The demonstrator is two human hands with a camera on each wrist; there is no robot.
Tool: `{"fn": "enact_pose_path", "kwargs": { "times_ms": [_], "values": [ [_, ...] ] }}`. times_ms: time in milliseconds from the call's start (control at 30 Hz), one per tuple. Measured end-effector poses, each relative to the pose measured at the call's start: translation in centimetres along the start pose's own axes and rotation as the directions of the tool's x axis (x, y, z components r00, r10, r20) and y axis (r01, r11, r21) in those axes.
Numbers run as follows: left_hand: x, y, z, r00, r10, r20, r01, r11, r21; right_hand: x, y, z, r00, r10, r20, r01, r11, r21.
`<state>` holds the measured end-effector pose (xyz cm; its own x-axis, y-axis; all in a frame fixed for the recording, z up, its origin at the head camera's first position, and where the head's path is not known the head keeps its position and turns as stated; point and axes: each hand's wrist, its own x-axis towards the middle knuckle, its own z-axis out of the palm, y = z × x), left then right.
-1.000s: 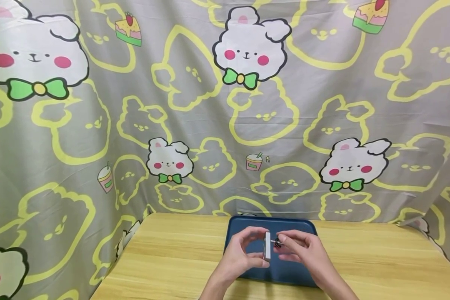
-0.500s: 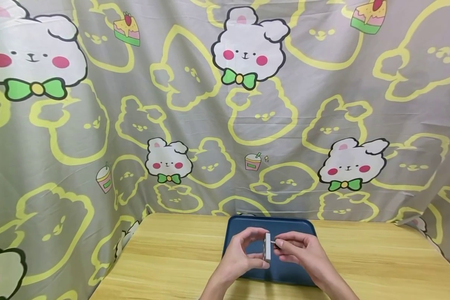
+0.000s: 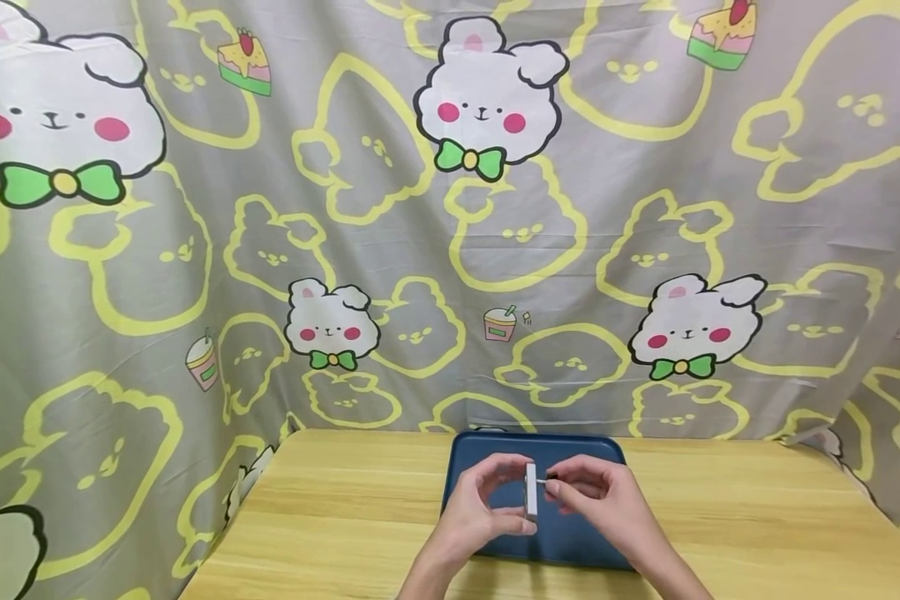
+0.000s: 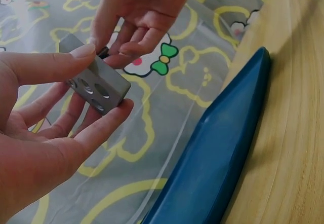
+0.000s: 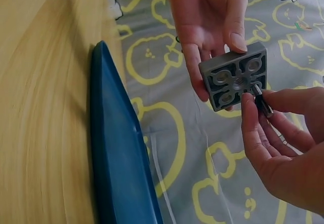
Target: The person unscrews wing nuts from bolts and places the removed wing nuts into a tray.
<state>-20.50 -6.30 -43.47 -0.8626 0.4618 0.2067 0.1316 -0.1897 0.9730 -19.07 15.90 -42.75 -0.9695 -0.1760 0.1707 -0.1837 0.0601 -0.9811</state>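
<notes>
My left hand (image 3: 474,508) grips a grey square block (image 3: 531,493) by its edges, thumb on one side and fingers on the other. Round holes show on one face of the block in the left wrist view; its other face (image 5: 223,89) has ribs and round recesses in the right wrist view. My right hand (image 3: 600,496) pinches a small dark-and-silver screw (image 5: 264,104) between thumb and fingertips. The screw's silver end points at the ribbed face, close to it; whether they touch I cannot tell. Both hands are above the blue tray.
The shallow blue tray (image 3: 457,454) lies on a light wooden table (image 3: 345,508) under the hands. A grey curtain (image 3: 420,250) with yellow and white cartoon prints hangs behind the table and along its left side.
My right fingers have shifted around the screw, and less of its dark part shows than at first. The left hand keeps its grip on the block. The head view has turned slightly.
</notes>
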Motion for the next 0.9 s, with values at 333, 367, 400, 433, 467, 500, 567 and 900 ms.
{"fn": "enact_pose_path", "kwargs": {
  "times_ms": [333, 367, 400, 433, 467, 500, 567, 900],
  "values": [
    [0.0, 0.1, -0.2, 1.0, 0.0, 0.021, 0.0, 1.0, -0.014, -0.7, 0.4, 0.9, 0.954, -0.287, -0.083, 0.266, 0.942, -0.204],
    [0.0, 0.1, -0.2, 1.0, 0.0, 0.023, 0.001, 1.0, -0.011, -0.8, 0.5, 0.9, 0.938, -0.335, -0.089, 0.308, 0.923, -0.229],
    [0.1, 0.1, -0.2, 1.0, 0.0, 0.025, 0.001, 1.0, -0.01, -0.8, 0.6, 1.0, 0.919, -0.383, -0.093, 0.349, 0.9, -0.26],
    [0.1, 0.1, -0.2, 1.0, -0.001, 0.027, 0.001, 1.0, -0.01, -0.8, 0.7, 1.0, 0.895, -0.436, -0.091, 0.393, 0.87, -0.296],
    [0.1, 0.2, -0.2, 1.0, 0.0, 0.03, 0.0, 1.0, -0.01, -0.8, 0.8, 1.0, 0.87, -0.486, -0.083, 0.435, 0.836, -0.334],
    [0.1, 0.2, -0.2, 1.0, 0.002, 0.032, -0.001, 1.0, -0.009, -0.8, 0.9, 1.0, 0.844, -0.531, -0.071, 0.474, 0.802, -0.364],
    [0.0, 0.3, -0.2, 1.0, 0.003, 0.031, -0.003, 1.0, -0.01, -0.7, 1.1, 1.0, 0.794, -0.607, -0.044, 0.539, 0.735, -0.411],
    [-0.1, 0.5, -0.4, 0.999, 0.006, 0.039, -0.004, 0.999, -0.038, -0.2, 1.9, 0.8, 0.538, -0.84, 0.069, 0.73, 0.423, -0.537]
  ]
}}
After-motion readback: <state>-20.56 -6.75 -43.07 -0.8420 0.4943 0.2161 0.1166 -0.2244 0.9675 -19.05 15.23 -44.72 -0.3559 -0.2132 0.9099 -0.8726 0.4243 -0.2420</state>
